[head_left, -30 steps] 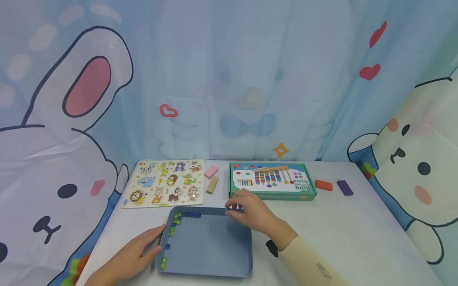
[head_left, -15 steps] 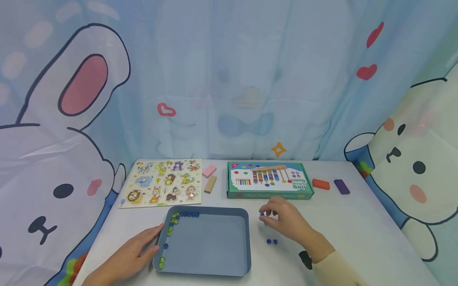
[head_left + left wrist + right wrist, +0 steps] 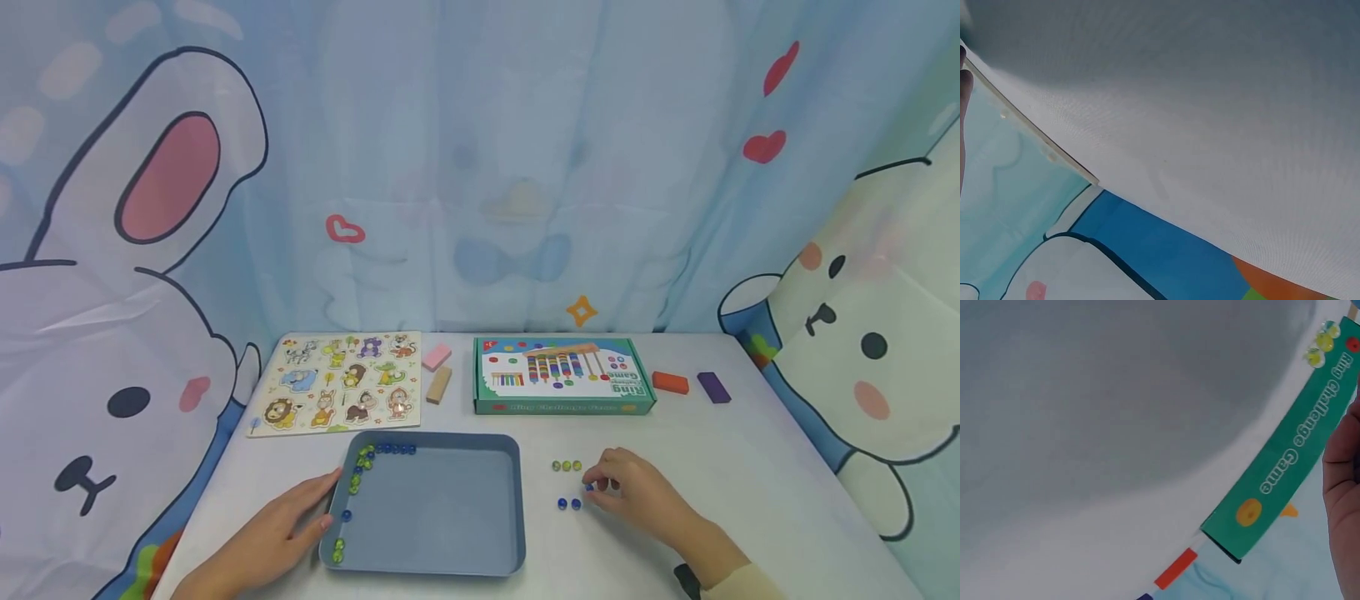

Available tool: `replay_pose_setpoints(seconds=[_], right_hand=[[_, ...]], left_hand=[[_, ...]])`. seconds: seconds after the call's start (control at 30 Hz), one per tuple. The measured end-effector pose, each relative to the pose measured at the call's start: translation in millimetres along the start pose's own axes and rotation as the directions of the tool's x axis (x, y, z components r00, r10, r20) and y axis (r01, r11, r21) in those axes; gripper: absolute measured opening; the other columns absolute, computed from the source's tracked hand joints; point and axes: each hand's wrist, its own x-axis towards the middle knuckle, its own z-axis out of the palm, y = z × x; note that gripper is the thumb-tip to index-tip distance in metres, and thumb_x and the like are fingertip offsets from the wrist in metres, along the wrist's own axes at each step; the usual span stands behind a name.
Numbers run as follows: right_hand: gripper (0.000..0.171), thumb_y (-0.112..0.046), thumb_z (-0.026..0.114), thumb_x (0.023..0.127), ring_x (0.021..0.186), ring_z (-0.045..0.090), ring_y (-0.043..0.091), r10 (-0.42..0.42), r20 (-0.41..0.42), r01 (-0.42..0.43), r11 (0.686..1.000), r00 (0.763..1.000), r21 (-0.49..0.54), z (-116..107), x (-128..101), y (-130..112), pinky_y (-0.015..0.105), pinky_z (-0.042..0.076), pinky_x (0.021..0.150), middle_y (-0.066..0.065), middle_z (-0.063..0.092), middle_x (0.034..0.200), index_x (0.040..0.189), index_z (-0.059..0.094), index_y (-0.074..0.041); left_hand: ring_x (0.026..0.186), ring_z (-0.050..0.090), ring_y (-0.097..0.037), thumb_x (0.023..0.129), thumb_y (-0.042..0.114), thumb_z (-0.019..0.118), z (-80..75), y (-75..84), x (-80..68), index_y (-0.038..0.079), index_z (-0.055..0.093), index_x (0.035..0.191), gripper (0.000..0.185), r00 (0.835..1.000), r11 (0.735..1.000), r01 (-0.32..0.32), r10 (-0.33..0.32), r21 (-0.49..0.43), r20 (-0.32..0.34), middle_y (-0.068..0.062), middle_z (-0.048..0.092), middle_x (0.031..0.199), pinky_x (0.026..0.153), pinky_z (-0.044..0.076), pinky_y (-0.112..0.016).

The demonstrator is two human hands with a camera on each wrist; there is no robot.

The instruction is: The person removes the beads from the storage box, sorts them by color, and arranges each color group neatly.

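Note:
In the head view my right hand (image 3: 637, 493) pinches a dark blue marble (image 3: 589, 487) between thumb and fingertips, low over the white table. Two blue marbles (image 3: 569, 504) lie side by side just left of the thumb. Behind them stands a short row of three yellow-green marbles (image 3: 566, 466). My left hand (image 3: 270, 533) rests with relaxed fingers against the left rim of a blue-grey tray (image 3: 442, 575). Inside the tray, blue marbles (image 3: 395, 448) line the back edge, and several green marbles (image 3: 355, 484) with a few blue ones run along the left wall.
Behind the tray lies an animal puzzle board (image 3: 341, 383), with pink (image 3: 437, 357) and tan blocks (image 3: 438, 385) beside it. A green game box (image 3: 564, 408) stands at the back, then an orange block (image 3: 670, 382) and a purple block (image 3: 713, 387). A cartoon curtain hangs behind.
My right hand has carried the blue marble from above the tray's back right corner, right and nearer, to beside the two blue marbles. The green row now shows. My left hand stays at the rim.

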Motion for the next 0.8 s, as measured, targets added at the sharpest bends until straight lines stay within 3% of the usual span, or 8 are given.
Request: replay_pose_setpoints(seconds=[0.23, 0.43, 0.8], right_hand=[[0.016, -0.02, 0.089, 0.082, 0.077, 0.05, 0.001, -0.035, 0.074, 0.033, 0.999, 0.997, 0.032, 6.3, -6.4, 9.9, 0.018, 0.049, 0.067, -0.019, 0.055, 0.079, 0.094, 0.081, -0.026], [0.014, -0.022, 0.089, 0.083, 0.077, 0.049, -0.001, -0.063, 0.091, 0.059, 0.997, 0.994, 0.044, 9.9, -6.9, 10.8, 0.019, 0.048, 0.067, -0.02, 0.054, 0.079, 0.092, 0.08, -0.028], [0.016, -0.026, 0.09, 0.082, 0.076, 0.049, -0.001, 0.008, 0.118, -0.011, 1.0, 0.993, 0.028, 12.5, -3.8, 11.5, 0.019, 0.049, 0.068, -0.019, 0.056, 0.079, 0.094, 0.08, -0.029]], left_hand=[[0.149, 0.048, -0.038, 0.106, 0.058, 0.051, -0.7, 1.8, -0.5, 0.024, 0.037, 0.164, 0.069, 1.0, 1.0, -0.004, 0.004, 0.006, -0.004, -0.009, 0.049, 0.162, 0.119, 0.042, -0.061], [0.149, 0.047, -0.038, 0.105, 0.06, 0.05, -0.9, 1.7, 0.3, 0.025, 0.036, 0.164, 0.07, 1.0, 1.0, 0.017, -0.017, -0.003, 0.016, -0.009, 0.048, 0.163, 0.12, 0.042, -0.062], [0.15, 0.046, -0.039, 0.105, 0.059, 0.052, -2.5, 3.1, 0.1, 0.025, 0.036, 0.164, 0.07, 0.999, 0.999, 0.023, -0.022, -0.03, 0.031, -0.011, 0.048, 0.163, 0.12, 0.04, -0.064]])
